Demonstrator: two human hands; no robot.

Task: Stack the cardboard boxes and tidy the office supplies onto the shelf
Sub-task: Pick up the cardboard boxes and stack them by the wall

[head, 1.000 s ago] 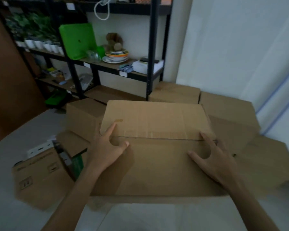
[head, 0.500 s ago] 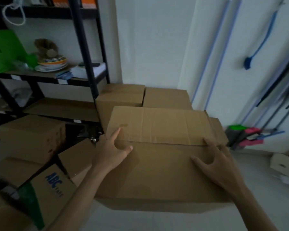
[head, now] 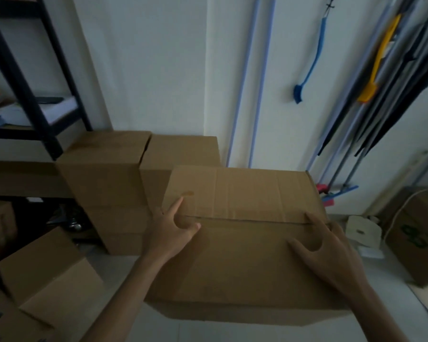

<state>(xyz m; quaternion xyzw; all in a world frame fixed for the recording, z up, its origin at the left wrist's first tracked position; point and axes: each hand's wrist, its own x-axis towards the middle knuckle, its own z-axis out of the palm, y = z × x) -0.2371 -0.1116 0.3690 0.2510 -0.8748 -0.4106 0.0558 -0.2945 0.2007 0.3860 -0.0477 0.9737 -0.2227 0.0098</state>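
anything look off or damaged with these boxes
The big box, gripped by the left hand and right hand, has a small orange-brown stain on its top flap by the left index fingertip. A smaller box at lower left lies tilted.

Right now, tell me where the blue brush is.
Head view, upper right: the blue brush hangs on the white wall, right of the two pale blue poles and left of the yellow brush.
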